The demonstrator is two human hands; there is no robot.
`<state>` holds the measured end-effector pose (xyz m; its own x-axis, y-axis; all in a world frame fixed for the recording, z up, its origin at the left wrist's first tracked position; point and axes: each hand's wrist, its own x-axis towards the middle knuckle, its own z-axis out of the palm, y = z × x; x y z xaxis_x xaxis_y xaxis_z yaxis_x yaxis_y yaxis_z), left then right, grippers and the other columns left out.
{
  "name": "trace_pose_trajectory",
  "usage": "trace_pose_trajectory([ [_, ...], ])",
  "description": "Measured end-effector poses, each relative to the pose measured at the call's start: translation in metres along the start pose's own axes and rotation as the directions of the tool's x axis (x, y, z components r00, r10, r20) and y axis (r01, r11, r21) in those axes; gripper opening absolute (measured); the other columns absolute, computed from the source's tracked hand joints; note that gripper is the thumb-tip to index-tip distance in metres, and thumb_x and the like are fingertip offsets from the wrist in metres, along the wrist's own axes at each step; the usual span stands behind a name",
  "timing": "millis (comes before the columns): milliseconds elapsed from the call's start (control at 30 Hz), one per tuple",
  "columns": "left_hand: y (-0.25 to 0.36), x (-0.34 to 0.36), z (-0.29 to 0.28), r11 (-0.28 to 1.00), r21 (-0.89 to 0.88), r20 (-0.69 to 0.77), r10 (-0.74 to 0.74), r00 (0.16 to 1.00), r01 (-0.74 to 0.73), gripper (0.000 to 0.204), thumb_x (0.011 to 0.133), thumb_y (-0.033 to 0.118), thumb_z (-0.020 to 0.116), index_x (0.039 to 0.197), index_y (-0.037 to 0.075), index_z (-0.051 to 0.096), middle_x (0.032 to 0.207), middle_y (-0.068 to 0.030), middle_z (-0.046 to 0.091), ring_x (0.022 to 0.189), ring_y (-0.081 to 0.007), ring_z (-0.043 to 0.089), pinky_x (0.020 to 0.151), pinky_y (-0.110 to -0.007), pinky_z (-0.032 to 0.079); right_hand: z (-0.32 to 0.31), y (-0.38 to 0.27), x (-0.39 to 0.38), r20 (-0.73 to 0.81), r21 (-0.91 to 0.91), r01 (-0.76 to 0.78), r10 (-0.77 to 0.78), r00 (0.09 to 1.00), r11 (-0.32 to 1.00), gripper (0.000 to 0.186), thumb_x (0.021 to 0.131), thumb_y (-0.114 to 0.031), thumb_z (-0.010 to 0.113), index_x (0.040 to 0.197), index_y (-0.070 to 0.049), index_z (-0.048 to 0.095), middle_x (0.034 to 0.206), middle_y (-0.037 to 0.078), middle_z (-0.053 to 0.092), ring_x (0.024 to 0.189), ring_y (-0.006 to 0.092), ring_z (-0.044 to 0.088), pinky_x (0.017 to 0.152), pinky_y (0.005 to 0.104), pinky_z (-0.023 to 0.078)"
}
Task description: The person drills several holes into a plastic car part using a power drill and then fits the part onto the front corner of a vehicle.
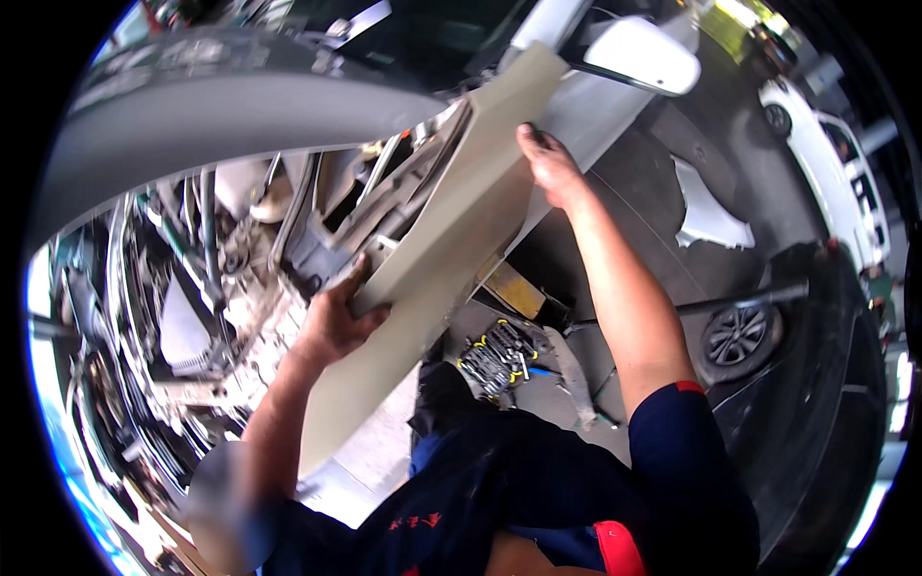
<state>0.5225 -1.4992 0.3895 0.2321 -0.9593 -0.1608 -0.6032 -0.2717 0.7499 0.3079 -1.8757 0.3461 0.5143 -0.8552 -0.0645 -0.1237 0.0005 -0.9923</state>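
Note:
A beige, unpainted-looking car fender (480, 206) slants along the side of a car, from the door mirror down toward my body. My left hand (336, 322) is closed on its inner edge beside the engine bay, with thumb and fingers apart around the edge. Farther up, my right hand (552, 171) grips the outer edge, thumb on top and the other fingers hidden beneath. The exposed engine bay (254, 230) lies just left of the fender, under the raised dark hood (240, 106). I cannot tell whether the fender touches the car body along its length.
Above the fender is a white door mirror (645, 56). A socket tool set (497, 357) lies on the floor below it, near a yellow object (516, 290). To the right are a loose white panel (709, 209), a dark car's wheel (740, 341) and a white vehicle (834, 173).

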Motion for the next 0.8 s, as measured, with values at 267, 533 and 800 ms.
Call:
trace_pose_trajectory([
  [267, 0.008, 0.03, -0.004, 0.998, -0.049, 0.063, -0.046, 0.997, 0.05, 0.086, 0.086, 0.023, 0.079, 0.153, -0.009, 0.036, 0.14, -0.0335, 0.058, 0.129, -0.0241, 0.061, 0.105, -0.032, 0.049, -0.008, -0.024, 0.001, -0.127, -0.062, -0.001, -0.006, 0.992, 0.998, 0.062, 0.099, -0.056, 0.064, 0.124, 0.001, 0.064, 0.121, 0.013, 0.07, 0.111, 0.0215, 0.063, 0.098, 0.0375, 0.05],
  [533, -0.007, 0.041, -0.003, 0.995, -0.093, 0.043, -0.039, 0.998, 0.042, 0.1, 0.086, 0.046, 0.084, 0.154, -0.008, 0.035, 0.135, -0.0282, 0.064, 0.121, -0.023, 0.066, 0.098, -0.035, 0.054, 0.001, -0.002, 0.006, -0.157, 0.008, 0.128, -0.125, 0.98, 0.992, 0.047, 0.097, -0.051, 0.07, 0.093, -0.005, 0.062, 0.077, -0.007, 0.051, 0.071, 0.0069, 0.043, 0.064, 0.0271, 0.04],
  [800, -0.012, 0.044, 0.009, 0.986, -0.126, 0.089, -0.102, 0.991, 0.113, 0.106, 0.085, 0.054, 0.082, 0.158, -0.005, 0.031, 0.133, -0.0191, 0.065, 0.114, -0.0178, 0.062, 0.096, -0.03, 0.052, -0.03, 0.123, -0.052, 0.11, 0.027, -0.237, 0.233, 0.966, 0.971, 0.071, 0.097, -0.062, 0.061, 0.134, -0.002, 0.054, 0.13, 0.01, 0.058, 0.124, 0.0188, 0.05, 0.107, 0.0297, 0.039],
])
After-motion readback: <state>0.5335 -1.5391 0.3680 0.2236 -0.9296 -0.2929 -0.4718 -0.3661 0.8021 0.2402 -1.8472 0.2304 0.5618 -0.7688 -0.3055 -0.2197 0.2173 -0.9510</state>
